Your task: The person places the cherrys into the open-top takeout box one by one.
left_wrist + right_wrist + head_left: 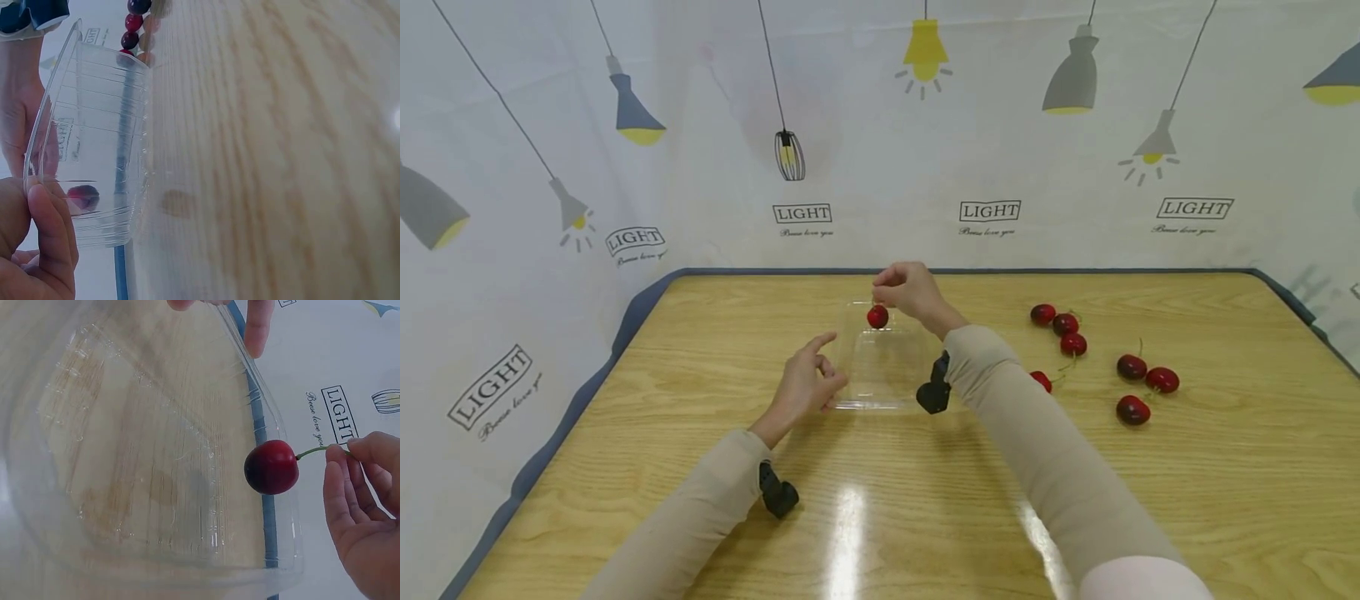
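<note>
By its green stem, my right hand (913,292) pinches a dark red cherry (272,467) between thumb and fingertips. The fruit hangs over the far part of a clear plastic container (887,403), inside the rim's outline in the right wrist view. Beside the container's left side is my left hand (805,379), index finger pointing out and the other fingers curled. In the left wrist view, the left fingers (50,219) hold the container at its rim. The container stands on the wooden table, and its see-through floor shows bare wood grain.
To the right lie several loose cherries, a group at the back (1065,324) and three nearer the right (1132,367). Another cherry (1041,381) is partly hidden by my right sleeve (1037,433). A lamp-print curtain (880,167) hangs behind the table (700,350).
</note>
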`<state>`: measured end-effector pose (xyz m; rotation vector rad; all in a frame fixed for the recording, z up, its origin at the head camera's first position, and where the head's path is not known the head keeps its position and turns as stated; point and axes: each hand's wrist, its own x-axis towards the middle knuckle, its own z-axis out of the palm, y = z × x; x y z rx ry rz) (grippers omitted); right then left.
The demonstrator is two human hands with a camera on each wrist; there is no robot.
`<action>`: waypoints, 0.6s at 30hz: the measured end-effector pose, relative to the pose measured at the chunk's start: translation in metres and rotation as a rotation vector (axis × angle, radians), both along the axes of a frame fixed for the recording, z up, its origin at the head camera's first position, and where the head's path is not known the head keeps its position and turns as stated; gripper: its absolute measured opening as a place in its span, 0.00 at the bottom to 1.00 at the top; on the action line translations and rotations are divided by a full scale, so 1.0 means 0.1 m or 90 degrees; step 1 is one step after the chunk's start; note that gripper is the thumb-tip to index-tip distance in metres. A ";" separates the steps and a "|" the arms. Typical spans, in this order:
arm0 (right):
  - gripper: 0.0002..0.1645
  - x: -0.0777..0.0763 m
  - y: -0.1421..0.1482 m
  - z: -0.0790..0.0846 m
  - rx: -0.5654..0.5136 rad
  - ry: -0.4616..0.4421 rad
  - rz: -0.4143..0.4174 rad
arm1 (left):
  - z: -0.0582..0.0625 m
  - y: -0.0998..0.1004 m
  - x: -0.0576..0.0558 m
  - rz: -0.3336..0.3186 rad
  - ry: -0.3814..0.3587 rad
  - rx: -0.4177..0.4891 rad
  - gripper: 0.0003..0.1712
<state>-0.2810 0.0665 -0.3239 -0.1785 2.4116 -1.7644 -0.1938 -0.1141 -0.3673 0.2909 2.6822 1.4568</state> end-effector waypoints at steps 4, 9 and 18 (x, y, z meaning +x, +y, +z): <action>0.09 -0.02 0.00 -0.01 -0.013 -0.036 -0.021 | 0.00 -0.01 0.01 0.003 -0.001 0.000 0.37; 0.10 -0.01 -0.02 -0.03 -0.016 -0.053 -0.032 | 0.00 -0.01 0.00 0.005 -0.002 0.001 0.37; 0.10 0.00 -0.09 -0.09 -0.027 -0.076 -0.044 | -0.01 -0.01 0.00 -0.004 0.009 0.023 0.36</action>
